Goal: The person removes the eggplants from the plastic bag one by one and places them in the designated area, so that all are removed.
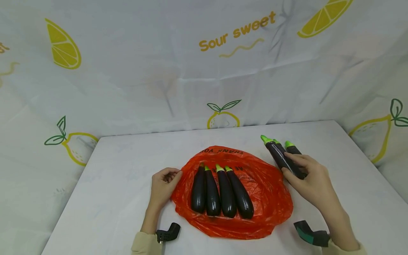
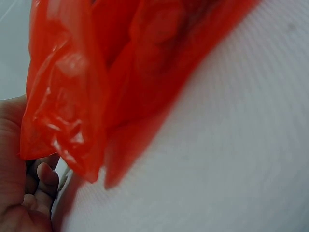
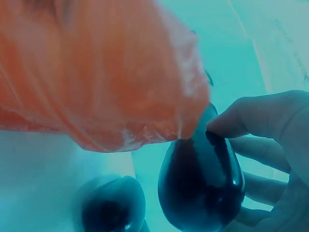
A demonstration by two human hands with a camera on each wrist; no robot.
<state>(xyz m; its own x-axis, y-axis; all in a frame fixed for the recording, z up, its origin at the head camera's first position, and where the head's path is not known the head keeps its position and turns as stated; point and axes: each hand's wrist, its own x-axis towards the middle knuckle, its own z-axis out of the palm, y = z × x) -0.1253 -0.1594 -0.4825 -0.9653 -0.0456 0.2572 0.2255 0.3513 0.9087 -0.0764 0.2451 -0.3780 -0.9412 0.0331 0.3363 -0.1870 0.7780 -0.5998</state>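
A red plastic bag (image 1: 271,198) lies spread open on the table, with several dark eggplants (image 1: 227,194) side by side on it, green stem ends away from me. My left hand (image 1: 162,186) pinches the bag's left edge; the left wrist view shows the crumpled red plastic (image 2: 63,96) beside its thumb. To the right of the bag, my right hand (image 1: 313,177) grips an eggplant (image 1: 278,156) between thumb and fingers. Two more eggplants lie by it, one (image 1: 292,148) at its right and one mostly hidden behind. In the right wrist view, the thumb presses the glossy eggplant (image 3: 200,188).
The white table (image 1: 111,198) carries the bag and eggplants. A white cloth (image 1: 137,71) printed with lemons hangs behind it and at both sides. Black wrist devices (image 1: 169,232) sit on both forearms.
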